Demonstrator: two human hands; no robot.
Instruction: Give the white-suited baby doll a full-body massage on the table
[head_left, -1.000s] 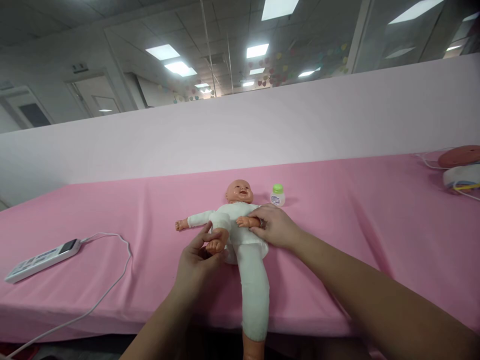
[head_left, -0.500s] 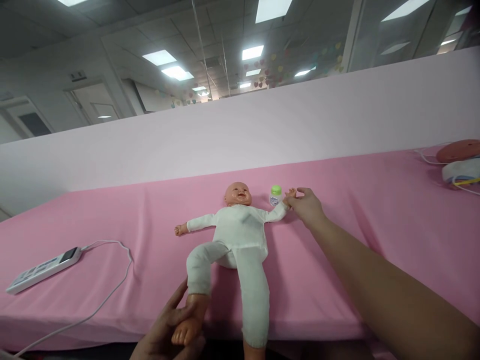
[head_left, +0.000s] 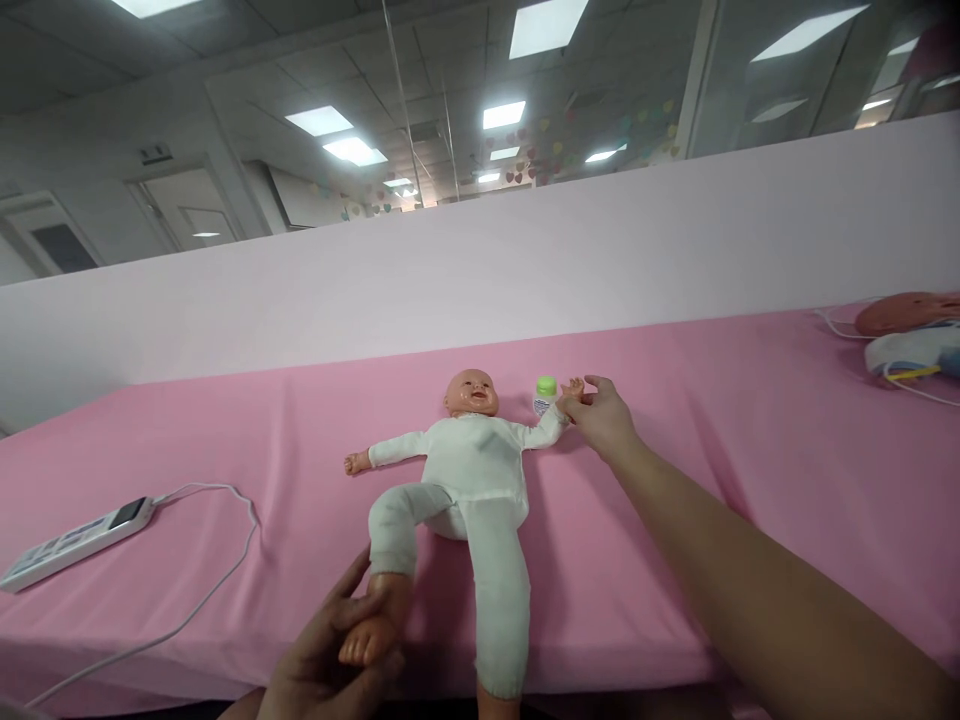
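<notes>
A baby doll (head_left: 478, 455) in a white long-sleeved suit lies face up on a pink sheet (head_left: 630, 560). My left hand (head_left: 322, 650) is wrapped round the doll's bare foot and ankle at the front edge, with that leg bent at the knee. The other leg stretches straight over the edge, its foot cut off by the frame. My right hand (head_left: 604, 415) pinches the doll's wrist on the right side, and the doll's small fingers show above my grip. Close behind that wrist stands a small bottle (head_left: 545, 396) with a green cap, partly hidden by the doll's arm.
On the left lies a white power strip (head_left: 79, 540), its cord (head_left: 217, 580) running over the front edge. Another doll (head_left: 911, 335) with white cords lies at the far right. A low white partition (head_left: 480, 270) with glass above closes off the back.
The view has shifted slightly, so everything on the bed appears a little further left. Both hands keep their hold on the doll's foot and wrist.
</notes>
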